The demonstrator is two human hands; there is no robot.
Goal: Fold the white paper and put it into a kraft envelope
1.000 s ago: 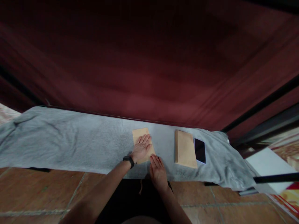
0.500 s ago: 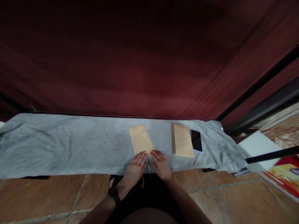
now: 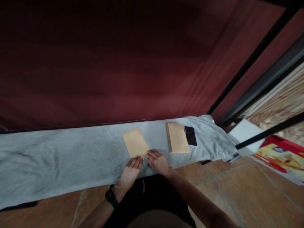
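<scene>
A brown paper envelope [image 3: 135, 142] lies slanted on the grey cloth in front of me. At its near edge my left hand [image 3: 132, 169] has its fingers bent together over the paper. My right hand [image 3: 158, 162] grips the near right corner, its fingertips closed there. The fingers hide part of the near edge, and the thumbs hardly show. To the right rests a neat stack of similar brown envelopes [image 3: 178, 137], apart from both hands. Beside that stack, a phone [image 3: 190, 136] with a dark screen touches or nearly touches it.
The grey cloth [image 3: 83, 155] covers a long narrow bench against a dark red surface [image 3: 133, 79]. Black bars [image 3: 270, 131] cross on the right, near a white panel [image 3: 245, 134] and a red and yellow box [image 3: 282, 155]. Below is a tiled floor [image 3: 213, 186].
My view has turned, so the bench looks tilted and its things sit farther left. My fingers, flatter before, are now more bent at the envelope's near edge.
</scene>
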